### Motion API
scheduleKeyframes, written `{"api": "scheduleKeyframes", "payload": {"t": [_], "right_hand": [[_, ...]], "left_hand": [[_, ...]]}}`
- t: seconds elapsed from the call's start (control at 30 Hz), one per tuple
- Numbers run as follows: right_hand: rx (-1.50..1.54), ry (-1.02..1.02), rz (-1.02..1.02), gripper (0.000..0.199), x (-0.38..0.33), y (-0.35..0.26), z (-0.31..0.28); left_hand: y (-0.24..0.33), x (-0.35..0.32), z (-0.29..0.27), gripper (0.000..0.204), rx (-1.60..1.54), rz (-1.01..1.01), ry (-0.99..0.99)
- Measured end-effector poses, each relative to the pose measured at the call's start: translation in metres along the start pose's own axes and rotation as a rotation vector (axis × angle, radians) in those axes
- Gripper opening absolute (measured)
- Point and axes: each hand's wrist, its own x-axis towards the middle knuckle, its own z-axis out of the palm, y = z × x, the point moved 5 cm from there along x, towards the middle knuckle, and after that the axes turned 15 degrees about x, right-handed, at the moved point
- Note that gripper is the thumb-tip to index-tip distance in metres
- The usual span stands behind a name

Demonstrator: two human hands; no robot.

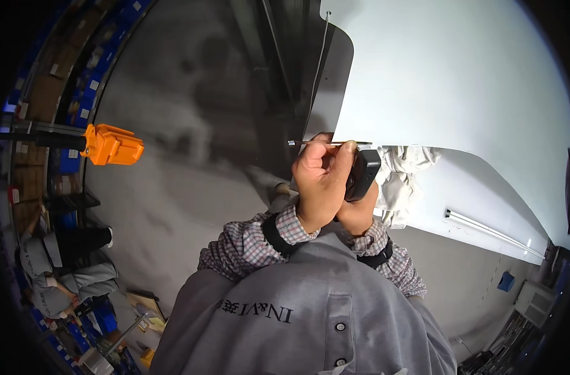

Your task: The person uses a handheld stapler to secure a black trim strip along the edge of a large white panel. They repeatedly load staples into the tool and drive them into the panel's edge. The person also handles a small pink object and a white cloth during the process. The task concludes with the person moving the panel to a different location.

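Observation:
My left hand (319,184) is closed, its thumb and fingers pinching a thin metal rod (305,143) that lies crosswise, with a small shiny tip at its left end. Just right of it, my right hand (361,209) is wrapped round a black block-shaped device (364,174) with rounded edges. Its lower part is hidden behind the hands, so I cannot tell its exact kind. Both hands are close together at the edge of a large white panel (435,81). Beside the device hangs a crumpled white cloth (402,181).
An orange block-shaped housing (114,145) on a dark pole juts in from the left. Behind it stand shelves with blue bins (85,100). At lower left is another person (60,275) in grey. A light tube (494,234) shows at right, above a blue container (505,281) on the floor.

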Motion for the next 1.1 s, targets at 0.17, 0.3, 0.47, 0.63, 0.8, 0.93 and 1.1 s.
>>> {"api": "scheduleKeyframes", "payload": {"t": [0.17,0.3,0.47,0.63,0.8,0.93,1.1], "right_hand": [[0.054,-0.037,0.017,0.047,0.003,-0.001,0.001],[0.107,-0.039,0.020,0.049,0.003,-0.002,0.000],[0.155,-0.061,0.015,0.047,0.005,-0.003,0.000],[0.114,-0.045,-0.020,0.047,0.003,-0.002,-0.002],[0.169,-0.033,-0.008,0.043,0.002,-0.001,-0.004],[0.148,-0.021,-0.018,0.040,0.002,-0.005,-0.004],[0.140,0.036,-0.060,0.030,0.001,-0.003,-0.008]], "left_hand": [[0.000,-0.001,0.000,0.003,0.034,0.029,0.003],[0.002,-0.003,0.003,0.004,-0.062,0.034,-0.005],[0.004,-0.003,0.002,0.004,-0.026,0.041,0.005],[0.006,-0.004,0.003,0.005,-0.023,0.067,0.007],[0.008,-0.008,0.004,0.009,0.043,0.130,-0.023],[0.010,-0.010,0.002,0.009,0.082,0.150,-0.025],[0.011,-0.014,0.005,0.009,0.068,0.177,-0.073]]}}
